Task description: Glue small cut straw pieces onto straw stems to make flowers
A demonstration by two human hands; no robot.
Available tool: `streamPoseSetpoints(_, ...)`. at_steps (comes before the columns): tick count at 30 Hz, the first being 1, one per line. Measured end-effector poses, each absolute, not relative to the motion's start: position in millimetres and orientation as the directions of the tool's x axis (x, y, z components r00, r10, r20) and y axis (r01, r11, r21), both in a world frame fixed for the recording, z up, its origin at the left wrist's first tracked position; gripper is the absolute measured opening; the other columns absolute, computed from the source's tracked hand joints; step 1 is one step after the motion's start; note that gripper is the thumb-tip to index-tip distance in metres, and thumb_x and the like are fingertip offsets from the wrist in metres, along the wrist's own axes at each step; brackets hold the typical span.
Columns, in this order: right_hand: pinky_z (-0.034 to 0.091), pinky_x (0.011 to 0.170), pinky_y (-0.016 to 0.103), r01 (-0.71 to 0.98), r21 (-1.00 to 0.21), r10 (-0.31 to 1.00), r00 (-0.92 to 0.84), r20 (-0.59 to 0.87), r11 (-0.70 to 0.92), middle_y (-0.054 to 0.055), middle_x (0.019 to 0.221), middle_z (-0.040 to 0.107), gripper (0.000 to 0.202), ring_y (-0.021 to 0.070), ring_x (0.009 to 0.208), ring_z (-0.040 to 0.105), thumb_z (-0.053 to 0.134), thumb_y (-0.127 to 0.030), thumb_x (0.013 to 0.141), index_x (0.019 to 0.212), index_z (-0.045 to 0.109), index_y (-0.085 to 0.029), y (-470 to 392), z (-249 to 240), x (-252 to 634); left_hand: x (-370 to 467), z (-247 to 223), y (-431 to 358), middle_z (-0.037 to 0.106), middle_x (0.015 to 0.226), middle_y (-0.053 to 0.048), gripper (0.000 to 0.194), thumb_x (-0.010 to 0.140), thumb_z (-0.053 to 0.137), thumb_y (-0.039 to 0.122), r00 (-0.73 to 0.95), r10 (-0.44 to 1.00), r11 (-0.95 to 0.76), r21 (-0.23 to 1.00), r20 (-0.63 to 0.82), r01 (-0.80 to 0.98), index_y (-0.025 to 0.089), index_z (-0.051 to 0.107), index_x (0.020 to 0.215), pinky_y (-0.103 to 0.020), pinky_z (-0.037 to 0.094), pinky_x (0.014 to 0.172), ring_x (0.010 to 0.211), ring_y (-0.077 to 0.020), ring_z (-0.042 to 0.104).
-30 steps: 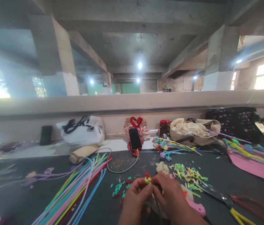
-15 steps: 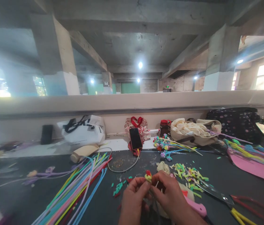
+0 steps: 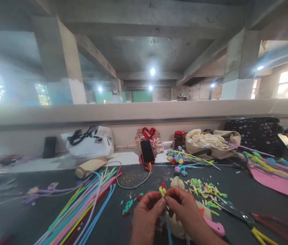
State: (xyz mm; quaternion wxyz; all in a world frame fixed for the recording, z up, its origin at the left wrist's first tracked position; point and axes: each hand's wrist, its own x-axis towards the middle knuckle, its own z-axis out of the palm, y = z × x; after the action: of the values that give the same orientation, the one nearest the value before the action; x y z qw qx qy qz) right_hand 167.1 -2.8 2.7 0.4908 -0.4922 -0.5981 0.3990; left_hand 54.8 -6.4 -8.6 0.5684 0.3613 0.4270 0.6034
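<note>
A small yellow flower with a red centre (image 3: 162,190), made of fuzzy pipe cleaner, is pinched between both hands. My left hand (image 3: 149,212) closes on its left side with thumb and forefinger. From the right, my right hand (image 3: 182,207) grips the base of the same flower. A light blue stem (image 3: 169,228) hangs below the fingers. Beneath my right hand lies a cream cloth bundle (image 3: 177,229), with a pink handle (image 3: 217,227) beside the wrist. Short cut pieces of yellow and green pipe cleaner (image 3: 200,187) lie just beyond that hand.
Long pipe cleaners (image 3: 90,207) spread on the left. Scissors with red and yellow handles (image 3: 246,217) lie at right. Finished flowers (image 3: 178,158), a phone (image 3: 147,151) on a cable, a white bag (image 3: 90,143) and a cloth-filled bag (image 3: 211,144) line the back.
The flower sits slightly further right and its yellow part shows more between the fingertips. The stem below now looks light blue. Both hands keep their pinch.
</note>
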Motion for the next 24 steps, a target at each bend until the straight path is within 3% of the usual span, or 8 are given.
streamPoseSetpoints(7, 0.027, 0.034, 0.014, 0.072, -0.984, 0.981, -0.117, 0.154, 0.163, -0.007, 0.046, 0.043, 0.012, 0.0052, 0.038, 0.042, 0.052, -0.025, 0.067, 0.059, 0.050, -0.015, -3.6, 1.7, 167.6, 46.0, -12.3, 0.5, 0.063, 0.058, -0.002, 0.038, 0.033, 0.079, 0.033, 0.043, 0.996, 0.089, 0.888, -0.078, -0.451, 0.015, 0.060, 0.060, -0.025, 0.043, 0.053, 0.053, -0.0143, 0.056)
streamPoseSetpoints(13, 0.026, 0.034, 0.014, 0.074, -0.962, 0.951, -0.188, 0.244, 0.261, -0.004, 0.052, 0.046, 0.020, 0.0050, 0.041, 0.041, 0.051, -0.029, 0.072, 0.063, 0.059, -0.013, -13.1, 9.8, 166.9, 38.0, 4.8, -10.7, 0.064, 0.060, -0.003, 0.027, 0.050, 0.074, 0.028, 0.022, 0.996, 0.085, 0.914, -0.083, -0.396, 0.014, 0.062, 0.069, -0.019, 0.036, 0.044, 0.048, -0.0104, 0.053)
streamPoseSetpoints(16, 0.026, 0.033, 0.014, 0.079, -0.953, 0.941, -0.203, 0.272, 0.293, -0.002, 0.059, 0.049, 0.020, 0.0050, 0.042, 0.041, 0.050, -0.029, 0.073, 0.070, 0.063, -0.014, -14.5, 9.8, 164.9, 35.3, 7.8, -10.7, 0.065, 0.060, -0.003, 0.028, 0.050, 0.074, 0.027, -0.005, 0.997, 0.066, 0.930, -0.073, -0.362, 0.013, 0.063, 0.072, -0.019, 0.035, 0.044, 0.048, -0.0103, 0.053)
streamPoseSetpoints(19, 0.032, 0.039, 0.015, 0.130, -0.949, 0.946, -0.195, 0.258, 0.286, -0.002, 0.060, 0.051, 0.017, 0.0062, 0.046, 0.044, 0.051, -0.026, 0.071, 0.069, 0.063, -0.013, -13.7, 8.6, 164.6, 34.0, 5.6, -8.3, 0.064, 0.058, -0.003, 0.031, 0.048, 0.075, 0.030, 0.035, 0.994, 0.109, 0.932, -0.103, -0.346, 0.013, 0.064, 0.072, -0.020, 0.035, 0.044, 0.047, -0.0105, 0.052)
streamPoseSetpoints(24, 0.032, 0.041, 0.018, 0.380, -0.894, 0.971, -0.119, 0.208, 0.238, -0.004, 0.046, 0.048, 0.016, 0.0074, 0.042, 0.043, 0.055, -0.021, 0.068, 0.055, 0.058, -0.013, -12.6, 18.0, 179.0, 34.0, 6.3, -8.8, 0.060, 0.054, -0.002, 0.030, 0.051, 0.073, 0.035, 0.034, 0.996, 0.085, 0.944, -0.078, -0.320, 0.012, 0.065, 0.068, -0.020, 0.036, 0.045, 0.045, -0.0095, 0.050)
